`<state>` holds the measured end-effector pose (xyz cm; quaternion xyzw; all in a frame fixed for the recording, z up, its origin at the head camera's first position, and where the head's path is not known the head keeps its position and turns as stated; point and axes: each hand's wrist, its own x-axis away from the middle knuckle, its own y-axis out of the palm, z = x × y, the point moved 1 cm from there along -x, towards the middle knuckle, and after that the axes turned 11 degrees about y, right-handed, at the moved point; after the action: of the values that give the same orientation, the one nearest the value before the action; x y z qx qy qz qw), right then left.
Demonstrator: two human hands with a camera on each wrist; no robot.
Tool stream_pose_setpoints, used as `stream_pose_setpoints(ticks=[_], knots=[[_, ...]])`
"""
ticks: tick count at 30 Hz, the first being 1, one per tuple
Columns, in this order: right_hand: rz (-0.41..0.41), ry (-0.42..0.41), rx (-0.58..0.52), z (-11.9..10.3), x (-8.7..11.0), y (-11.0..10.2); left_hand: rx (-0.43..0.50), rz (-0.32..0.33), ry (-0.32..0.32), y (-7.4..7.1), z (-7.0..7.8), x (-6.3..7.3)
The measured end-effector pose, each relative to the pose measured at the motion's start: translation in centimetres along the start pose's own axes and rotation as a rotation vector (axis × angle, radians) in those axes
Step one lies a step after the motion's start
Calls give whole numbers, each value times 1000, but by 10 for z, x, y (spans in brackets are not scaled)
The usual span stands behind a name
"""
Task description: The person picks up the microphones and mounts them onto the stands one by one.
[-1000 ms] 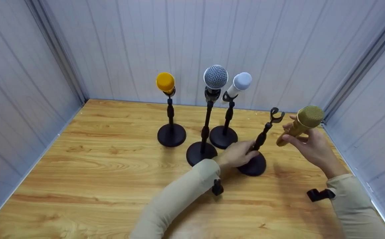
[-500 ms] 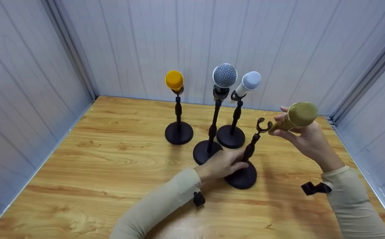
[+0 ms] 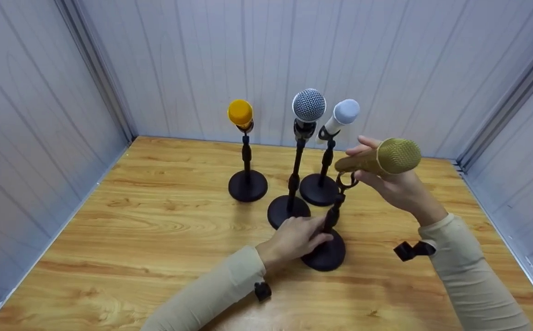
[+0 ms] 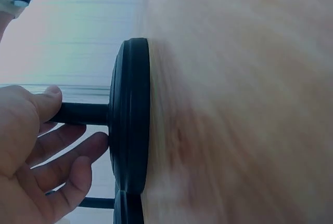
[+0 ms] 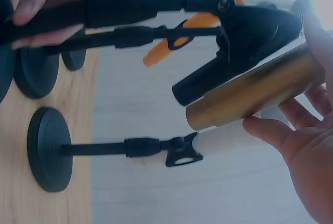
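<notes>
My left hand grips the lower pole of the nearest black microphone stand, thumb and fingers around it. In the left wrist view, the stand's round base sits flat on the wooden surface. A gold microphone with a mesh head is held by my right hand, tilted with its head to the right. Its handle's tail end lies just over the stand's open clip. The right wrist view has the gold handle right beside the clip; whether they touch, I cannot tell.
Close behind stand a yellow microphone, a silver-headed microphone and a white microphone, each on its own black stand. The silver one's base is next to my left hand. Panelled walls enclose the wooden table.
My left hand has drawn the bare stand toward me and left. My right hand has brought the gold microphone leftward, from beside the clip to just above it, tipping it closer to level.
</notes>
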<state>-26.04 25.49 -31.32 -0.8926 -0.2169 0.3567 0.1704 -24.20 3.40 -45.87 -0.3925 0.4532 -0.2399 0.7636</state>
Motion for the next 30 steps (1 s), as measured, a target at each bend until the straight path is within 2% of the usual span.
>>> stream_pose_setpoints(ticks=[6,9,13,18,20,26,30], knots=[[-22,-37,104,1,-11,10,1,33,-32,3,1,-3],[-46,-40,87,7,-15,15,23,32,-47,3,-2,-5],[-79,-26,50,16,-19,21,61,33,-28,2,-5,-9],[19,-26,131,25,-23,25,213,-2,34,4,-12,-13],[54,-34,127,28,-24,27,254,-23,53,6,-14,-13],[92,-40,50,31,-27,31,262,-41,63,7,-17,-13],[106,-61,84,32,-27,31,258,-38,70,7,-18,-13]])
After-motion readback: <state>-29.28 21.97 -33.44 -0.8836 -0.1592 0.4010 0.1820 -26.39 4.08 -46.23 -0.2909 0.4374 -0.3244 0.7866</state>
